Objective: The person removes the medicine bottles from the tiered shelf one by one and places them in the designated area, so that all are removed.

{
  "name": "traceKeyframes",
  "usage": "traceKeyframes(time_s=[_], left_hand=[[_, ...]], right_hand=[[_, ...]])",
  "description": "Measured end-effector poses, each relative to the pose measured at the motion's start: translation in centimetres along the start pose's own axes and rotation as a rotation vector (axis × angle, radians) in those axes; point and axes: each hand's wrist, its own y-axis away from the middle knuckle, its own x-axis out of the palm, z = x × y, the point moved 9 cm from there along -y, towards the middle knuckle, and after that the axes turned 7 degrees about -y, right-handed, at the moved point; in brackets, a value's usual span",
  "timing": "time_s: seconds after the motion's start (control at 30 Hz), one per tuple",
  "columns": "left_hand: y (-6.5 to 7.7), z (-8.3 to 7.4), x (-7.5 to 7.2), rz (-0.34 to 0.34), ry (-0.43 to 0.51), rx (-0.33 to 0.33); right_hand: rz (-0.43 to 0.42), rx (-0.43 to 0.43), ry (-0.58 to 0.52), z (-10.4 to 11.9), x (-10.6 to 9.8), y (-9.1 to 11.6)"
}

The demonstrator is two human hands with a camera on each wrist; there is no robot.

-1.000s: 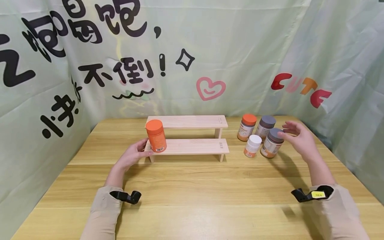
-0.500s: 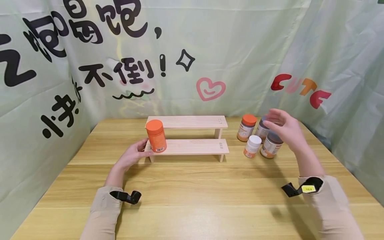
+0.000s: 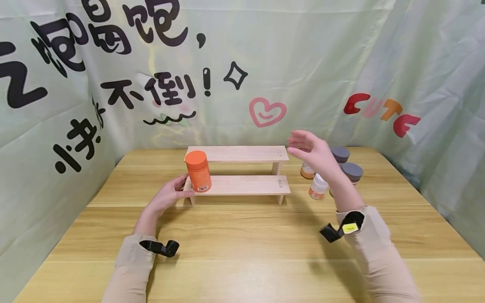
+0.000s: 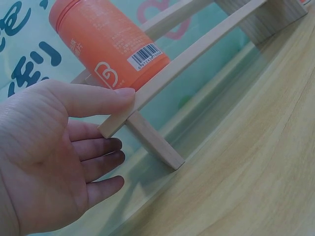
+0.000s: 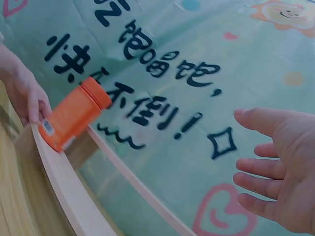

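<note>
An orange bottle (image 3: 198, 170) with an orange lid stands upright at the left end of the lower step of a two-tier wooden shelf (image 3: 246, 184). My left hand (image 3: 170, 194) holds that end of the lower board, its thumb (image 4: 120, 98) over the front edge close to the bottle's base and the fingers spread below and behind. My right hand (image 3: 312, 151) is raised in the air by the upper board's right end. Its fingers (image 5: 258, 168) are extended, and nothing is between them and the thumb.
Right of the shelf, partly covered by my right arm, stand a small white-capped bottle (image 3: 318, 187), two grey-lidded jars (image 3: 353, 171) and another jar (image 3: 307, 170) with its top hidden. A printed cloth (image 3: 303, 63) hangs behind and beside the wooden table (image 3: 246, 240).
My right hand has left the grey-lidded jars and travelled left, with nothing held, to the shelf's right end. My left hand and the orange bottle have stayed in place.
</note>
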Motion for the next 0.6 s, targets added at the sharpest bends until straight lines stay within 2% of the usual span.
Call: traceKeyframes(time_s=[0.33,0.6], left_hand=[[0.0,0.0,0.0,-0.002,0.005,0.009],[-0.1,0.1,-0.2,-0.007,-0.004,0.012]], right_hand=[[0.142,-0.056,-0.090,1.2,6.7,-2.1],[0.213,-0.053,-0.179,1.6,12.3,-3.3]])
